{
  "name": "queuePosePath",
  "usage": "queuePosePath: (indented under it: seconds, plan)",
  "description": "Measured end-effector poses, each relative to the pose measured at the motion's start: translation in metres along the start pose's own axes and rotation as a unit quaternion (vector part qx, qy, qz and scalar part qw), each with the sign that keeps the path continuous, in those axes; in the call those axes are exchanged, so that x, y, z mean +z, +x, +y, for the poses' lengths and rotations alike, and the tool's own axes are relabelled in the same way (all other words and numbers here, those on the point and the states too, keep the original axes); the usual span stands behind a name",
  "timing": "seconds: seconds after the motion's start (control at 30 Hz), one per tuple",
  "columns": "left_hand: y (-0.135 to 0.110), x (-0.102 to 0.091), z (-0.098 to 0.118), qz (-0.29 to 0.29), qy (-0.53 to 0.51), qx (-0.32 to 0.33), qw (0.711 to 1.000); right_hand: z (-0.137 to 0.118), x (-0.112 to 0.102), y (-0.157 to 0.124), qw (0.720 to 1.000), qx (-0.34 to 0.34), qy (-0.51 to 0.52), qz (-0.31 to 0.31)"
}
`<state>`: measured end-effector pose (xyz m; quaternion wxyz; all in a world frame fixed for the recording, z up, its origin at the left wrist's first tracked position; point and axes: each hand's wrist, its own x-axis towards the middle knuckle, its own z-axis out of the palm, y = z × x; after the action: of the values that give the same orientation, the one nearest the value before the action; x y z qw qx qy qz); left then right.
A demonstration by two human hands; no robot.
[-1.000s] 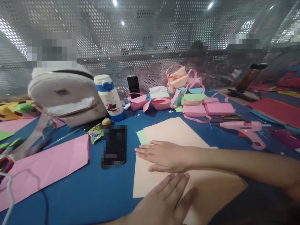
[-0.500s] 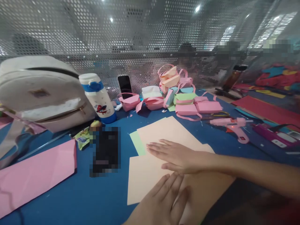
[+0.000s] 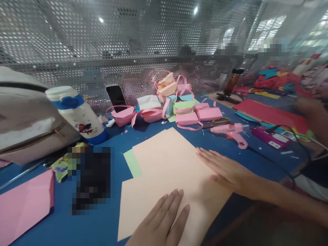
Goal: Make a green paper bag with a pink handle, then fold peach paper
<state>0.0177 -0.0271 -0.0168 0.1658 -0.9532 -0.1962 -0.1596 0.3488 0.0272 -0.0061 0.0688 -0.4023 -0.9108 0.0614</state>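
Observation:
Sheets of peach paper (image 3: 164,164) lie overlapped on the blue table, and a strip of green paper (image 3: 132,163) shows from under their left edge. My left hand (image 3: 164,218) rests flat on the lower part of the peach paper, fingers stretched out. On the right edge of the same paper lies my right hand (image 3: 225,169), its fingers straight and extended. Neither hand grips anything. The lower right of the paper curves upward near the table's front edge.
Small pink paper bags (image 3: 187,118) line the back. A pink glue gun (image 3: 230,131) and a purple power strip (image 3: 271,136) lie right. At left are a bottle (image 3: 82,119), a backpack (image 3: 28,126) and pink paper (image 3: 28,205). Another person's arm (image 3: 315,116) shows far right.
My right hand has slid across the paper to its right edge, away from my left hand. The view has turned to the right. My left hand stays on the paper.

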Motion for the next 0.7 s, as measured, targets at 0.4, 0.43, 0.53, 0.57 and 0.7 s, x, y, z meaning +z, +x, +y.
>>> queuePosePath:
  seconds: [0.4, 0.43, 0.53, 0.57, 0.7]
  plan:
    - [-0.004, -0.002, -0.003, -0.024, -0.157, -0.063, 0.985, -0.013, -0.004, -0.008, 0.989, 0.074, -0.111, 0.069]
    - [-0.001, -0.006, -0.005, -0.024, -0.175, -0.07, 0.982, -0.017, -0.011, -0.001, 0.989, 0.069, -0.108, 0.07]
    - [0.013, -0.022, -0.011, -0.071, -0.226, -0.099, 0.967, -0.031, -0.032, 0.025, 0.995, 0.032, -0.072, 0.064]
    - [0.019, -0.026, -0.014, -0.086, -0.245, -0.122, 0.958, -0.036, -0.038, 0.034, 0.997, 0.011, -0.05, 0.054]
    - [0.039, -0.031, -0.03, -0.091, -0.311, -0.21, 0.922, -0.048, -0.05, 0.065, 0.999, -0.037, 0.023, -0.008]
